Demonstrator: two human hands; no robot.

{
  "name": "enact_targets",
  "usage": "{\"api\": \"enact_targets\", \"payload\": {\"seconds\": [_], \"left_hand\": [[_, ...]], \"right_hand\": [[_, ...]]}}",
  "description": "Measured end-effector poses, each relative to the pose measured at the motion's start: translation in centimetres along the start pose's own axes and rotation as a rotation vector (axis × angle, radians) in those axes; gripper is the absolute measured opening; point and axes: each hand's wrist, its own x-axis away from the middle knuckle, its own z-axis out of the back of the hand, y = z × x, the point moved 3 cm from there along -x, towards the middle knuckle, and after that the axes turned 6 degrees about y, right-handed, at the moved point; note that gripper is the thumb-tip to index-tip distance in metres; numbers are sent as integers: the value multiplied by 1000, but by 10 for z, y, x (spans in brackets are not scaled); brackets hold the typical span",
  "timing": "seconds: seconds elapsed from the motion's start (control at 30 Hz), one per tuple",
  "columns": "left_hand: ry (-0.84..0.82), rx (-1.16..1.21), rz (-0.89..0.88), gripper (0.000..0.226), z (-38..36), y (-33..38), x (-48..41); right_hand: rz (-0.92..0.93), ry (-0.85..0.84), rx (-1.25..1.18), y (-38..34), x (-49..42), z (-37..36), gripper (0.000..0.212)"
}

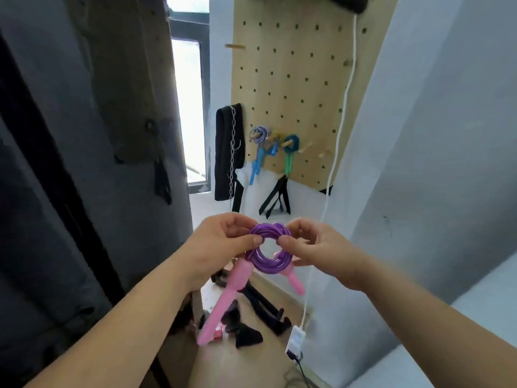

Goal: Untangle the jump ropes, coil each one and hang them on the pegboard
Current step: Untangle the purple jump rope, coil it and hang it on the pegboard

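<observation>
Purple rope coil (275, 268) pinched by fingers (256, 241) of left hand (221, 242) and right hand (316, 247), pegboard (293, 79) ahead, white cord (347, 91) hanging beside

Both hands hold a coiled purple jump rope (270, 249) in front of the wooden pegboard (293, 88): the left hand (221, 242) pinches the coil's left side and the right hand (313, 245) pinches its right side, with the two pink handles (223, 298) hanging down below. On pegs low on the pegboard hang a blue-handled rope (258, 147) and, just beside it, a green-handled rope (289, 152). A white cord (340, 130) runs down the pegboard's right edge.
</observation>
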Motion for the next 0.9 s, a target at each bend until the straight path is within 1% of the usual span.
{"api": "enact_targets", "payload": {"seconds": [0.1,0.2,0.33,0.4,0.53,0.6,0.77,0.9], "left_hand": [[-23,-48,-37,17,7,16,-96],[-62,-135,-47,16,13,30,-182],[-89,-213,-95,20,10,53,-270],[-81,-225,-136,21,2,62,-306],[-74,-247,-176,22,-23,66,-374],[-55,-260,-181,22,-35,64,-406],[-23,-271,-160,25,-63,53,-472],[4,-272,-123,26,-85,43,-515]], "right_hand": [[38,78,81,-7,-80,22,24],[35,174,141,-15,-151,42,19],[21,313,134,-16,-222,73,13],[-9,354,135,-9,-251,90,12],[-90,374,141,8,-303,125,15],[-111,378,196,15,-327,142,16],[-152,374,281,34,-384,176,12],[-190,397,338,49,-420,199,14]]}}
